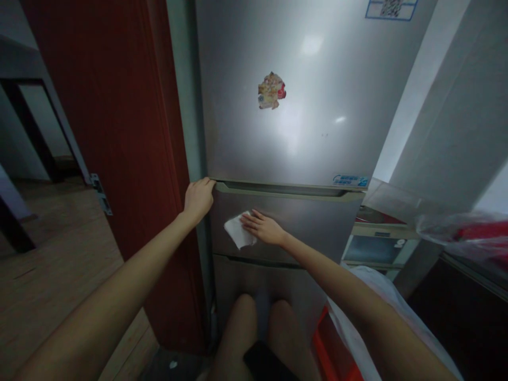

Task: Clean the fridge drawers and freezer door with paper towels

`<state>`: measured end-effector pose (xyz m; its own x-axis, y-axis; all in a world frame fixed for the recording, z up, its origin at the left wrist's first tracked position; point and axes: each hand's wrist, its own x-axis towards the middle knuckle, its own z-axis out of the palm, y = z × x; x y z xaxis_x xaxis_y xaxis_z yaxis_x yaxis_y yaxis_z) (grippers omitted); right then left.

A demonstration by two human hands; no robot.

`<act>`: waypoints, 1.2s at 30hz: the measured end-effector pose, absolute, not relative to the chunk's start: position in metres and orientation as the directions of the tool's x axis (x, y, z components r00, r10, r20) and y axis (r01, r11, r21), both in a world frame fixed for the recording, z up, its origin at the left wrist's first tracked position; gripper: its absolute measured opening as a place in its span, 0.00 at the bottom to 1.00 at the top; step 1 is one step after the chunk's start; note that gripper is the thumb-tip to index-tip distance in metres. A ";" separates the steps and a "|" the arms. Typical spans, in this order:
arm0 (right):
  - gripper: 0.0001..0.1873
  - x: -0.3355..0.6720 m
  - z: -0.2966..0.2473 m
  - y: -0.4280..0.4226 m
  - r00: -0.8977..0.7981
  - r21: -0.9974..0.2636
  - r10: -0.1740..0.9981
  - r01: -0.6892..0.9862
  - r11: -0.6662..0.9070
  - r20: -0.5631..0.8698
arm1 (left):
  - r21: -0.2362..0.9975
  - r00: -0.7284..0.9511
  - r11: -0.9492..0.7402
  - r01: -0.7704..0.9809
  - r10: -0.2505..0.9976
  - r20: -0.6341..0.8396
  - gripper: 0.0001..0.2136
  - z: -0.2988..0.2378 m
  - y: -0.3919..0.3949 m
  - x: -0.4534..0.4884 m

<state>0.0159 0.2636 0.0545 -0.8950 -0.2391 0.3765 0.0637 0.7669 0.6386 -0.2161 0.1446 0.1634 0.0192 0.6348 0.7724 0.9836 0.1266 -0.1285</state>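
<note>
A silver refrigerator [246, 148] with stacked doors stands right in front of me. On its middle door [309, 225], my right hand [266, 228] presses a white wipe [238, 232] flat against the metal, fingers stretched over the wipe's right part. Whether the wipe is paper or cloth, I cannot tell. My left hand [199, 197] grips the refrigerator's left edge at the top corner of that middle door, its fingers bent over the edge. A recessed handle groove [278, 189] runs between the upper and middle doors.
At left stands a reddish-brown wooden door [130, 132] with a metal latch [101, 194]. A torn sticker [271, 91] marks the upper door. Low on the right are a red container [335, 349] and a white plastic bag [377, 280]. My knees [245, 309] nearly reach the lower door.
</note>
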 end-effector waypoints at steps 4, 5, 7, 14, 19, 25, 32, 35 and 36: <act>0.17 0.010 0.010 0.263 -0.929 0.603 -0.238 -0.021 0.797 0.282 | -0.153 0.025 0.147 0.977 0.636 0.771 0.18 0.163 0.144 -0.216; 0.16 0.008 0.001 0.263 -0.934 0.589 -0.238 -0.038 0.807 0.266 | -0.161 0.029 0.150 0.976 0.639 0.769 0.18 0.163 0.144 -0.215; 0.15 0.005 -0.012 0.263 -0.938 0.566 -0.236 -0.054 0.823 0.254 | -0.170 0.031 0.154 0.973 0.644 0.764 0.18 0.163 0.143 -0.215; 0.16 0.006 -0.014 0.261 -0.945 0.550 -0.239 -0.080 0.831 0.223 | -0.157 0.025 0.157 0.975 0.627 0.778 0.18 0.162 0.143 -0.214; 0.16 0.010 -0.018 0.265 -0.955 0.563 -0.242 -0.106 0.820 0.173 | -0.156 0.024 0.151 0.976 0.641 0.767 0.18 0.162 0.142 -0.214; 0.12 0.011 -0.037 0.270 -0.960 0.575 -0.263 -0.163 0.802 0.095 | -0.166 0.023 0.158 0.973 0.655 0.755 0.18 0.162 0.143 -0.213; 0.09 0.022 -0.012 0.269 -0.948 0.598 -0.314 -0.220 0.771 0.055 | -0.181 0.080 0.100 0.978 0.622 0.779 0.19 0.156 0.146 -0.219; 0.09 0.027 0.030 0.271 -0.944 0.614 -0.323 -0.214 0.760 0.071 | -0.175 0.106 0.052 0.983 0.620 0.777 0.21 0.152 0.145 -0.224; 0.10 0.029 0.047 0.272 -0.944 0.619 -0.318 -0.199 0.760 0.086 | -0.171 0.112 0.037 0.984 0.620 0.777 0.22 0.151 0.145 -0.225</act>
<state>0.0294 0.2717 0.0474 -0.9442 -0.3178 0.0864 -0.1990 0.7596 0.6192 -0.2253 0.1451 0.1506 0.1119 0.6196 0.7769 0.9845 0.0371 -0.1714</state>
